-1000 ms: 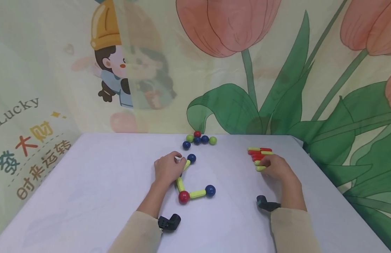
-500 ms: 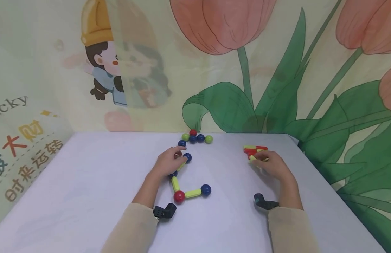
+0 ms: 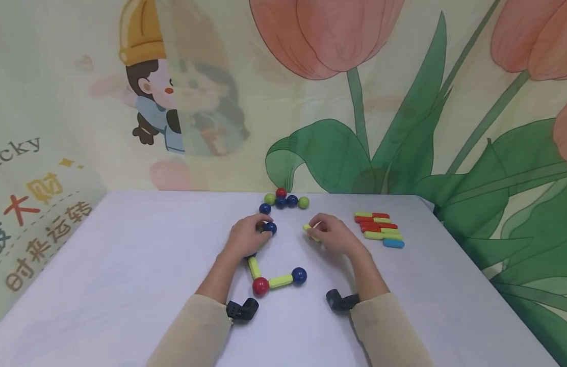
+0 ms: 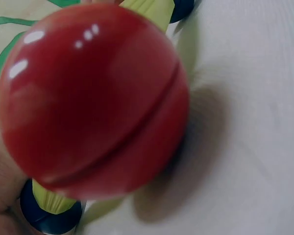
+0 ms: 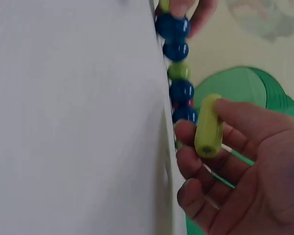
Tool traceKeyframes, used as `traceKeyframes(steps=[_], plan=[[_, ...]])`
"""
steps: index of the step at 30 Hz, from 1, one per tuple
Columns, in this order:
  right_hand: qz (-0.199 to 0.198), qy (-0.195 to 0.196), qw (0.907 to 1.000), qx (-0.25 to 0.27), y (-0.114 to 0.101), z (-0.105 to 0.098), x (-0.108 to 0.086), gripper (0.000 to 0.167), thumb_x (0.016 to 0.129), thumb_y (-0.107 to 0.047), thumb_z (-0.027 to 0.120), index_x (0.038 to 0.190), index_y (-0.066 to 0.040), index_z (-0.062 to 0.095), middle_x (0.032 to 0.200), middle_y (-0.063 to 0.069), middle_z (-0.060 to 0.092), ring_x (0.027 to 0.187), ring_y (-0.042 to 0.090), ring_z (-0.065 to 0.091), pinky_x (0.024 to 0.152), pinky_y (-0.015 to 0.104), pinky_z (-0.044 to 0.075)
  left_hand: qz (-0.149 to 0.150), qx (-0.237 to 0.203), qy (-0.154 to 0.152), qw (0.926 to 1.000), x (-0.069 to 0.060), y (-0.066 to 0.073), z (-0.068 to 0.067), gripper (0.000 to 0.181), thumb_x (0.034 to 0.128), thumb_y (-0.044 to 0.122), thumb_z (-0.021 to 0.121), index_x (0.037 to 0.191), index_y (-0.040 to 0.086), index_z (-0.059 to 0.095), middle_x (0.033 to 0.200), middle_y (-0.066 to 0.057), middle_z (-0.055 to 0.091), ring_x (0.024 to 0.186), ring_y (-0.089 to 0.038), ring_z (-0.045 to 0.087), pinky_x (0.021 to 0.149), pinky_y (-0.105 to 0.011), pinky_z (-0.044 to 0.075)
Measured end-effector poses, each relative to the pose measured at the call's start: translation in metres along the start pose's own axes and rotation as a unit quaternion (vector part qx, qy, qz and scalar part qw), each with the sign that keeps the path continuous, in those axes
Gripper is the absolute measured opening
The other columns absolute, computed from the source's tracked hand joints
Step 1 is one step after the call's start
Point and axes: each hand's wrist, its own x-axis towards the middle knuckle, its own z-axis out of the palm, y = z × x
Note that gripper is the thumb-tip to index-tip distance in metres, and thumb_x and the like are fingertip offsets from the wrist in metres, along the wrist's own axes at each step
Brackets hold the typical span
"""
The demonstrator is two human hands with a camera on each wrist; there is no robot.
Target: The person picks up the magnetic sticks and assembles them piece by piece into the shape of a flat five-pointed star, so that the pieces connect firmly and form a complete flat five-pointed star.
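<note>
My left hand [image 3: 246, 238] holds the blue ball [image 3: 271, 228] at the far end of a joined chain of balls and rods. Down the chain another blue ball is mostly covered by that hand. A yellow-green rod [image 3: 254, 267] leads to a red ball [image 3: 260, 286], which looms large in the left wrist view. From it a second yellow-green rod [image 3: 280, 281] runs to a blue ball [image 3: 299, 276]. Between thumb and fingers, my right hand [image 3: 337, 235] pinches a loose yellow-green rod [image 5: 209, 127], apart from the chain and to the right of the held ball.
Loose blue, green and red balls [image 3: 292, 201] cluster at the table's back edge, with one blue ball [image 3: 265, 208] just nearer. On the right lie red and yellow-green rods [image 3: 380, 225] in rows, plus a blue rod [image 3: 393, 243]. A printed cloth [image 3: 320, 153] hangs behind the white table [image 3: 127, 265].
My right hand has picked a yellow-green rod from the rows and carried it left towards my left hand, uncovering the blue rod. The left hand has shifted its fingers onto the end blue ball.
</note>
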Motion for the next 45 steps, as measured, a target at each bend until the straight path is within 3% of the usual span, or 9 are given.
traceKeyframes(steps=[5,13,20,28,36,39,41,45], plan=[[-0.027,-0.006,0.9996,-0.006,-0.008,0.014,0.007,0.02,0.099,-0.022,0.067,0.116,-0.013,0.069,0.101,0.007,0.069,0.088,0.02,0.062,0.074,0.031,0.054,-0.005,-0.014,-0.002,0.9999,0.0,0.005,0.002,0.033,0.0936,0.021,0.073,0.127,0.018,0.071,0.12,-0.011,0.073,0.116,-0.032,0.063,0.106,-0.053,0.046],[-0.061,0.016,0.9979,-0.018,-0.018,0.028,0.012,0.017,0.096,-0.019,0.072,0.113,-0.015,0.073,0.106,0.003,0.072,0.097,0.021,0.062,0.092,0.038,0.053,-0.01,-0.036,-0.015,0.9992,0.0,0.01,0.003,0.033,0.0929,0.023,0.076,0.126,0.02,0.072,0.121,-0.008,0.074,0.121,-0.032,0.062,0.109,-0.058,0.042],[-0.052,0.038,0.9977,-0.021,-0.018,0.036,0.013,0.017,0.095,-0.021,0.075,0.111,-0.017,0.073,0.105,0.001,0.072,0.093,0.019,0.06,0.086,0.035,0.052,-0.004,-0.03,-0.017,0.9994,0.001,0.009,0.005,0.032,0.093,0.023,0.075,0.125,0.02,0.072,0.12,-0.008,0.074,0.121,-0.032,0.062,0.11,-0.058,0.04],[-0.047,0.043,0.9978,-0.016,-0.022,0.037,0.011,0.018,0.094,-0.021,0.076,0.112,-0.017,0.073,0.107,0.001,0.072,0.095,0.02,0.061,0.089,0.037,0.053,-0.002,-0.031,-0.017,0.9994,0.002,0.008,0.004,0.033,0.0936,0.023,0.075,0.126,0.019,0.072,0.121,-0.008,0.074,0.12,-0.031,0.062,0.11,-0.057,0.04],[-0.022,0.019,0.9992,-0.026,-0.028,0.029,0.009,0.034,0.097,-0.024,0.072,0.129,-0.015,0.065,0.12,0.008,0.069,0.107,0.025,0.066,0.092,0.041,0.057,-0.02,-0.052,0.005,0.9984,0.002,0.004,-0.002,0.033,0.0935,0.018,0.073,0.126,0.014,0.071,0.123,-0.014,0.073,0.121,-0.033,0.063,0.108,-0.053,0.046],[-0.01,-0.003,0.9995,-0.029,-0.03,0.021,0.005,0.029,0.098,-0.027,0.07,0.123,-0.013,0.065,0.114,0.009,0.069,0.096,0.024,0.066,0.083,0.038,0.057,-0.024,-0.056,0.013,0.9981,0.002,0.002,-0.002,0.033,0.0933,0.017,0.072,0.126,0.013,0.071,0.123,-0.015,0.073,0.121,-0.033,0.064,0.108,-0.052,0.047],[-0.008,-0.039,0.9986,-0.035,-0.031,0.014,0.001,0.024,0.098,-0.028,0.07,0.116,-0.013,0.066,0.107,0.007,0.068,0.087,0.022,0.065,0.077,0.034,0.056,-0.026,-0.055,0.016,0.998,0.002,0.0,-0.002,0.033,0.0933,0.017,0.072,0.126,0.012,0.071,0.123,-0.015,0.073,0.121,-0.033,0.064,0.107,-0.052,0.047],[-0.012,-0.166,0.9851,-0.042,-0.034,0.005,-0.008,0.02,0.095,-0.028,0.073,0.111,-0.017,0.069,0.1,0.004,0.067,0.08,0.021,0.065,0.072,0.031,0.054,-0.031,-0.051,0.017,0.9981,0.001,-0.002,-0.003,0.033,0.0938,0.017,0.071,0.126,0.013,0.071,0.123,-0.015,0.072,0.12,-0.033,0.063,0.107,-0.052,0.048]])
